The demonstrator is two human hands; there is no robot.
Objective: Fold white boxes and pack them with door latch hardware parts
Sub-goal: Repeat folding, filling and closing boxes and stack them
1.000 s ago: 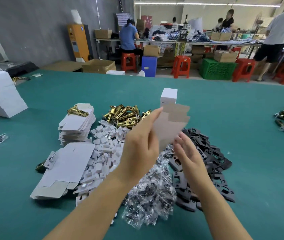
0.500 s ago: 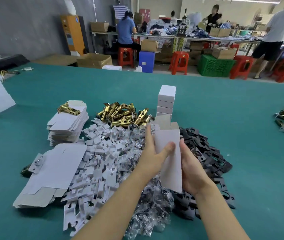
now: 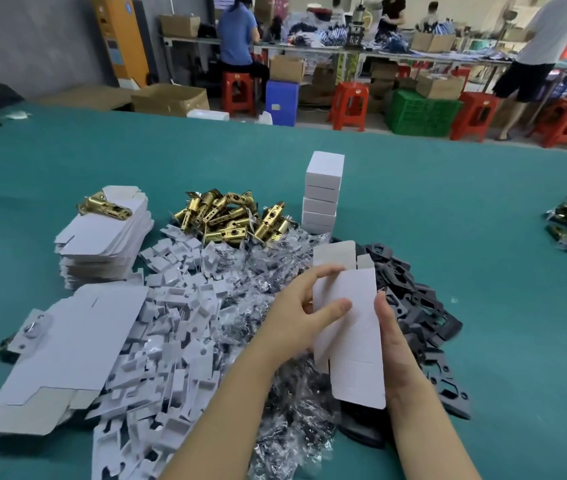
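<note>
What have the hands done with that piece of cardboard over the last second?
Both hands, left hand and right hand, brought the flat box blank down from chest height and now grip its sides, squeezing it open. The stack of finished boxes and brass latches stayed put.

A packing workshop, probably a small factory floor: a broad green table (image 3: pixel 448 209) carries heaps of brass latches (image 3: pixel 230 220) and flat box blanks (image 3: pixel 102 237). Beyond it, workers (image 3: pixel 237 36) sit among red stools (image 3: pixel 349 105) and cartons (image 3: pixel 169 98).

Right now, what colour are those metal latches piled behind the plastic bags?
Shiny gold latches, head view.
</note>
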